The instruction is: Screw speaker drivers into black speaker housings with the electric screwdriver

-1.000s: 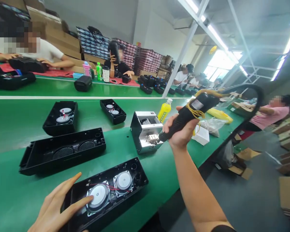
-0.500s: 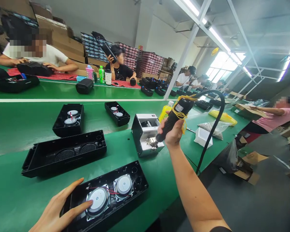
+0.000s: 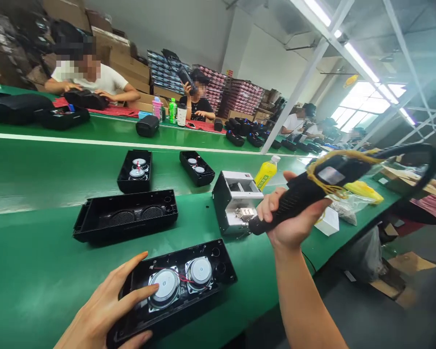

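My left hand (image 3: 101,308) rests on the near end of a black speaker housing (image 3: 178,286) at the belt's front edge. Its fingers are spread and one fingertip touches the larger of two silver drivers. My right hand (image 3: 288,218) is closed around a black electric screwdriver (image 3: 305,191) with a yellow cord wound on it. The screwdriver's tip sits at the opening of a white and black screw feeder box (image 3: 234,198).
A second empty black housing (image 3: 125,215) lies behind the near one, and two smaller housings (image 3: 135,170) sit farther back on the green belt (image 3: 39,252). A yellow bottle (image 3: 266,172), a white box (image 3: 327,220) and bagged parts lie right. Several people work opposite.
My view has shifted, so everything on the belt sits further right. My right hand has tilted the screwdriver flatter, with its tip still at the feeder box. My left hand stays on the housing.
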A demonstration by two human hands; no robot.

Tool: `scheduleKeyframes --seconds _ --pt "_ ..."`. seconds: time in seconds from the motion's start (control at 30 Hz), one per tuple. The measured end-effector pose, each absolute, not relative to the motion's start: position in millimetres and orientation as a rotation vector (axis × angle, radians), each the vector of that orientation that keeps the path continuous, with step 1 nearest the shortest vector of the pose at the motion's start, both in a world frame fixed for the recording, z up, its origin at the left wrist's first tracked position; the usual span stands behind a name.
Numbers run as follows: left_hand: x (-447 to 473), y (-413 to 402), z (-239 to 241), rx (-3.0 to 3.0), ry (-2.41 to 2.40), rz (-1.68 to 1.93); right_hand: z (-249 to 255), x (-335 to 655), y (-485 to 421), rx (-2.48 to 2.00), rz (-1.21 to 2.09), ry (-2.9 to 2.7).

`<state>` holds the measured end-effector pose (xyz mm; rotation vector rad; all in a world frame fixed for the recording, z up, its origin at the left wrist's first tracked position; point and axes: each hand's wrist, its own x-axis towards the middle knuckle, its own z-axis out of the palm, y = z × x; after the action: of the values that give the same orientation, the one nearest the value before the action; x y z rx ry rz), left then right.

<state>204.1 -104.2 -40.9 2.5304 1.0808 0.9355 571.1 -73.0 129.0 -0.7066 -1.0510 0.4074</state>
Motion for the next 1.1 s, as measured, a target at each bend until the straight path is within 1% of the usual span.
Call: scheduleKeyframes --seconds 0.1,0.23,0.37,0.53,0.77,0.97,1.1 --pt "204.2 -107.2 -34.2 2.538 1.106 0.864 139.8 538.6 -83.3 -0.643 0.518 -1.066" --pt "202.8 -108.4 -26.4 2.542 1.041 0.795 139.3 488.2 -92.2 -0.488 0.739 -1.083" --pt "206.1 -109.8 -17.4 2.433 0.981 0.828 127.1 439.8 -96.4 -0.379 0.959 -1.066" --pt "210.8 -109.6 -7.9 2.337 0.964 0.799 103.6 404.8 -100.4 -0.364 1.144 -1.106" --pt "210.6 -109.0 -3.9 2.295 0.961 0.786 76.8 393.6 -102.0 -0.477 1.148 -1.139" --pt "209.7 -109.5 -2.0 2.288 0.956 0.786 69.6 394.6 -98.7 -0.551 1.117 -1.145" --pt "210.1 -109.7 0.0 2.283 0.943 0.808 65.5 398.1 -95.9 -0.511 1.144 -1.228"
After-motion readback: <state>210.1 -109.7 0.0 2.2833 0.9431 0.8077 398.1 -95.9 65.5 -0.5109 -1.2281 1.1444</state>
